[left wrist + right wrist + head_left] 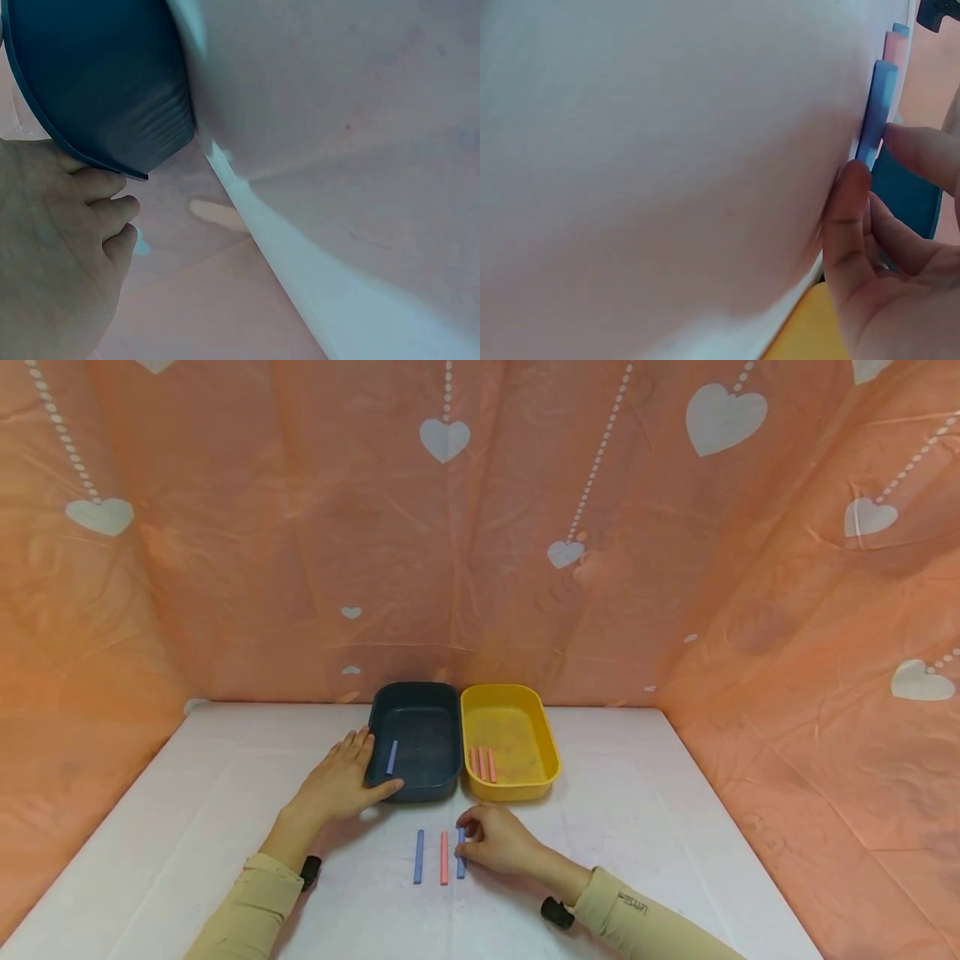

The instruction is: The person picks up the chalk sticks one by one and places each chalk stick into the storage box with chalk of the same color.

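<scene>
My right hand [498, 841] pinches a blue chalk stick [461, 863] between thumb and fingers at the table; in the right wrist view the blue chalk [880, 97] projects past the fingertips. Left of it lie a pink chalk stick [444, 860] and another blue one [418, 857], roughly parallel. My left hand [337, 781] rests against the left front corner of a dark blue tray [417, 793], its fingers along the side and thumb at the front rim. In the left wrist view, fingers [105, 214] touch the tray's rim. One blue chalk stick [392, 758] lies inside that tray.
A yellow tray [517, 792] stands against the dark blue tray's right side, with 3 pink chalk sticks [482, 764] inside. Both sit at the back of a white-covered table [637, 827]. An orange curtain with hearts [510, 610] encloses the back and sides.
</scene>
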A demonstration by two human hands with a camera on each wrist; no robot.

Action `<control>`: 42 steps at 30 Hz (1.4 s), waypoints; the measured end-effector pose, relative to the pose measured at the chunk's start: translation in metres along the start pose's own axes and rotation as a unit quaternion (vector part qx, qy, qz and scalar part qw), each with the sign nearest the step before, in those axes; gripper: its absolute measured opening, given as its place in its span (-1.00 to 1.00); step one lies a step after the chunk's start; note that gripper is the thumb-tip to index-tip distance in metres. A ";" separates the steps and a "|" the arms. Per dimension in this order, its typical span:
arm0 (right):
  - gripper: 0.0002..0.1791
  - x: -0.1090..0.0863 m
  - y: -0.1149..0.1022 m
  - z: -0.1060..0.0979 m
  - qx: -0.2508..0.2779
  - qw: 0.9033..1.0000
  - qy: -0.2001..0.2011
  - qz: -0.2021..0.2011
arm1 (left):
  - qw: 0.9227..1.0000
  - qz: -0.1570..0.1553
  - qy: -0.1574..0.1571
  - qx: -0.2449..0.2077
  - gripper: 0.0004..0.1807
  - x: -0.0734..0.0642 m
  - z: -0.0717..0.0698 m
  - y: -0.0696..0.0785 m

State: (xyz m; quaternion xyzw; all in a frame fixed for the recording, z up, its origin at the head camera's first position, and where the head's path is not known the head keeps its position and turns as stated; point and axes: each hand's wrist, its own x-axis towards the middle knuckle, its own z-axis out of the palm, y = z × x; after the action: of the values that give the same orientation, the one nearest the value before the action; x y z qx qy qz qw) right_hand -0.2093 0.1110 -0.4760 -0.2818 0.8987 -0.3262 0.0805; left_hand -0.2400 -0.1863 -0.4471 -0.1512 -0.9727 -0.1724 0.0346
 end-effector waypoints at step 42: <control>-0.66 0.000 -0.019 0.001 0.151 0.986 0.069 -0.002 | 1.000 0.004 0.004 0.009 0.18 0.000 -0.001 0.001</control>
State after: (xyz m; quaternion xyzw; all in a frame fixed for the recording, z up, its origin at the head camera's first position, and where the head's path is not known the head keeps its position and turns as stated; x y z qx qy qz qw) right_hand -0.2001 0.0983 -0.4646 -0.2453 0.8418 -0.4770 0.0596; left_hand -0.2397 -0.1862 -0.4461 -0.1539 -0.9735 -0.1641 0.0410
